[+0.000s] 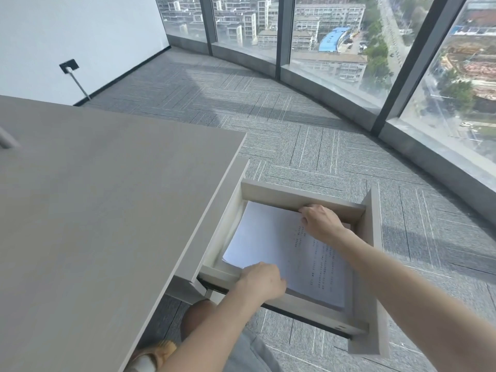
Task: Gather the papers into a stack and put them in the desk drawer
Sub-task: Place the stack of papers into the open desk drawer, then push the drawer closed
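The desk drawer [295, 196] is pulled out from under the right end of the grey desk [94, 197]. A stack of white papers [271, 237], printed text on the top sheet, lies flat inside it. My left hand [261, 281] reaches over the drawer's near side wall, fingers curled down onto the stack's near edge. My right hand [320, 222] is at the far side wall, fingers curled at the stack's far edge, thumb on the top sheet. Both sets of fingertips are hidden.
The drawer's front panel [373, 264] juts out over grey carpet [308, 146]. My knee [198, 315] is under the desk edge. Curved floor-to-ceiling windows [335, 36] run behind. A black plate on a thin stand [69, 66] leans by the white wall.
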A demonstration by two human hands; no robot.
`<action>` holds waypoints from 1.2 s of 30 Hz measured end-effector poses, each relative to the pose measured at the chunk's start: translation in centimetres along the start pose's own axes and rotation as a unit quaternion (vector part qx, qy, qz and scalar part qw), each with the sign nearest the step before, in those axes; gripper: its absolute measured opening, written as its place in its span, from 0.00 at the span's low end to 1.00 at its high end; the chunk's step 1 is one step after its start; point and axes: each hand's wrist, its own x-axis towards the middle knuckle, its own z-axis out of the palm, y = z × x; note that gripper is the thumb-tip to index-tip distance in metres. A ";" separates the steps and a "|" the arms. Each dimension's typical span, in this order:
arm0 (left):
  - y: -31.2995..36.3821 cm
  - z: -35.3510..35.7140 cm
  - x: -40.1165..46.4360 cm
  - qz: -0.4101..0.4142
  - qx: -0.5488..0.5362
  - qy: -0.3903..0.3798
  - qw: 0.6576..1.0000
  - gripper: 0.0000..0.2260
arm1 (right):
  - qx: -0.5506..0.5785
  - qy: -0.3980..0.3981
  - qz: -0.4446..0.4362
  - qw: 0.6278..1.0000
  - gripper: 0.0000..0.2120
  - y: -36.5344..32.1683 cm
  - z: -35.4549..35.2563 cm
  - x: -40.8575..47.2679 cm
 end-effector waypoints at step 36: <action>-10.4 -14.7 -3.4 -0.062 0.093 0.285 0.952 0.40 | 0.250 0.044 0.254 0.933 0.19 3.6 -2.9 -14.5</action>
